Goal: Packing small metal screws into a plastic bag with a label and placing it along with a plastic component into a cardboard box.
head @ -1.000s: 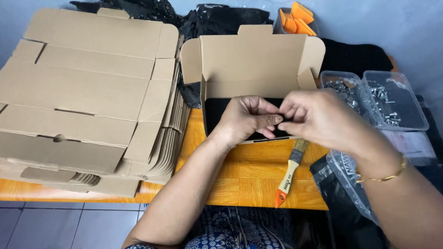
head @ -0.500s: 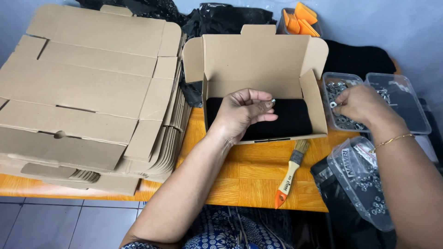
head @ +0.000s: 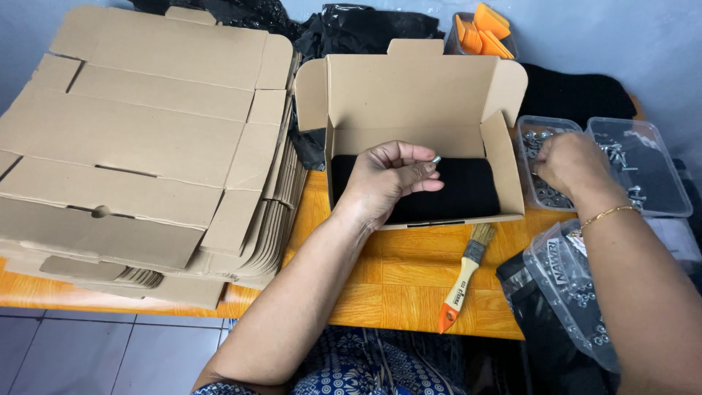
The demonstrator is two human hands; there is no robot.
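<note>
Left hand pinches 1 small silver screw over the open cardboard box. Right hand is curled into the clear tub of screws; can't tell its grip.

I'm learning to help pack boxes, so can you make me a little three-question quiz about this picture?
1. True or false: the left hand pinches a small metal piece over the open cardboard box.
2. Where does the right hand reach? A) the paintbrush B) the clear tub of metal parts C) the stack of flat cardboard
3. What colour is the paintbrush handle's tip?

Key: 1 true; 2 B; 3 orange.
</note>
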